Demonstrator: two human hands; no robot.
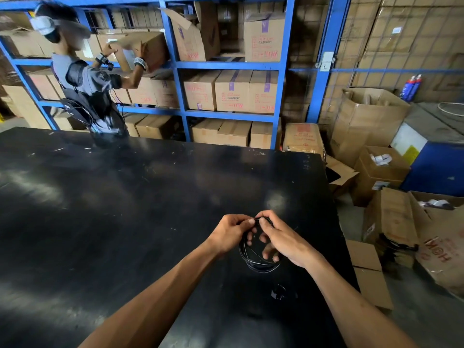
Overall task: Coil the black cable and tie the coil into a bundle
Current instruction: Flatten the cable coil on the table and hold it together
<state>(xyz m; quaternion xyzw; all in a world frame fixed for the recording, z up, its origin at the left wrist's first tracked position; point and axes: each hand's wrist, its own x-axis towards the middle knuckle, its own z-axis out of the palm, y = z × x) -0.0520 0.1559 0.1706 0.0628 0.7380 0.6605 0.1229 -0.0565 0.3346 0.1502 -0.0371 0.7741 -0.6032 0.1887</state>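
The black cable is wound into a round coil that I hold just above the black table, near its right edge. My left hand pinches the top of the coil from the left. My right hand grips the same spot from the right, its fingers reaching through the loop. The coil's lower arc hangs below both hands. A small black plug end lies on the table below the coil. Black cable on black table makes the strands hard to follow.
Another person stands beyond the table's far left edge, handling a box at the blue shelves stacked with cardboard boxes. Open cartons crowd the floor right of the table. A blue bin stands far right.
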